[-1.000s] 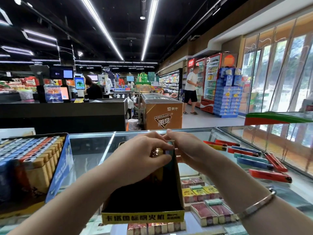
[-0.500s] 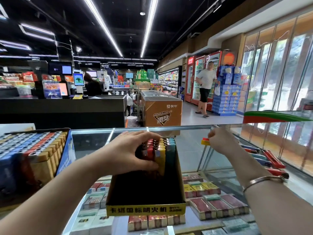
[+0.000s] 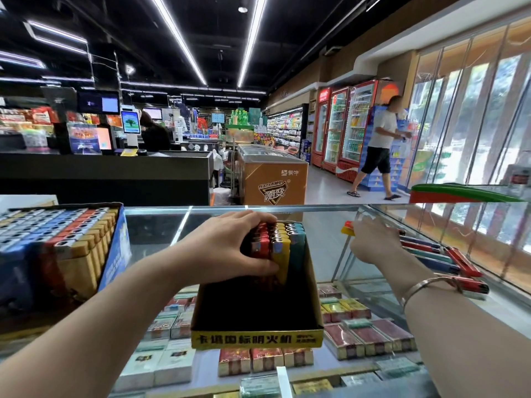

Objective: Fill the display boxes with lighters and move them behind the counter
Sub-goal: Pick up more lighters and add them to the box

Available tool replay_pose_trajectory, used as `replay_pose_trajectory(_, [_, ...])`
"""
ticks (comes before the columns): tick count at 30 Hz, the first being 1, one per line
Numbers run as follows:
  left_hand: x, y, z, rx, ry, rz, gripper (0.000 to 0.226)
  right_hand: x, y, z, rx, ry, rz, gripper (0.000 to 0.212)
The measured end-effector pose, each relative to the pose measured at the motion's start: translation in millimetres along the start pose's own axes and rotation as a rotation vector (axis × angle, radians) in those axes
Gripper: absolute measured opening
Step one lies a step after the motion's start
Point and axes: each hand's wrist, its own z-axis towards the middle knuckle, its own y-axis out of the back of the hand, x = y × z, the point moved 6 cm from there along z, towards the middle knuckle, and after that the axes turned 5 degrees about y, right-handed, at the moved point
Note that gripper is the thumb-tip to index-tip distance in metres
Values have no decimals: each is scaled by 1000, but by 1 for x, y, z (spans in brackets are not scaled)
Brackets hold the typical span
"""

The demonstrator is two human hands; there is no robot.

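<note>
Glass counter (image 3: 330, 225), L hand (image 3: 224, 248) steadying lighters (image 3: 277, 245)

a shop: checkout counter (image 3: 109, 168); drink fridges (image 3: 344, 130) (stocked shelves (image 3: 284, 127) behind)

Glossy glass counter (image 3: 161, 225) here, smooth and mirror-bright, throwing back the ceiling lights. On it, a matt cardboard display box (image 3: 255, 337), yellow printed front, dull dark inside. The lighters (image 3: 280, 245) standing in it are shiny coloured plastic with bright metal caps. Loose lighters (image 3: 462, 262) to the right, same slick plastic. A polished metal bangle (image 3: 422, 285) gleams. Under the glass, cigarette packs (image 3: 370, 337) in glossy film wrap.
</note>
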Motion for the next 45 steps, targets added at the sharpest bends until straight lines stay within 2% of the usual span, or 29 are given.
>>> replay_pose_trajectory(3, [0,0,0,-15,-14,20,73,1,-2,7,-20,25,-49,31])
replay_pose_trajectory(7, [0,0,2,-20,-25,21,75,3,-5,15,27,43,103,11])
replay_pose_trajectory(10, [1,0,3,-10,-25,15,74,0,-2,17,-62,47,166,13])
replay_pose_trajectory(13, [0,-1,2,-11,-29,25,74,-5,5,18,-217,42,50,29])
replay_pose_trajectory(16, [-2,0,1,-10,-31,24,74,-4,-3,26,-142,80,-78,37])
replay_pose_trajectory(26, [0,-2,2,6,-31,13,72,-2,-8,31,2,104,-11,23])
replay_pose_trajectory(28, [0,-2,2,3,-32,12,71,-4,0,29,-80,80,-58,26])
replay_pose_trajectory(31, [-1,-2,3,5,-41,16,72,-20,11,27,-223,-53,-84,31])
replay_pose_trajectory(34, [-2,-2,3,9,-44,30,72,-31,4,29,-131,-138,-119,36])
replay_pose_trajectory(38, [-3,-2,3,14,-45,38,71,-30,-8,32,-1,-108,-146,33])
replay_pose_trajectory(45, [-4,-1,2,-9,-47,75,74,-19,-8,32,17,-12,-47,34])
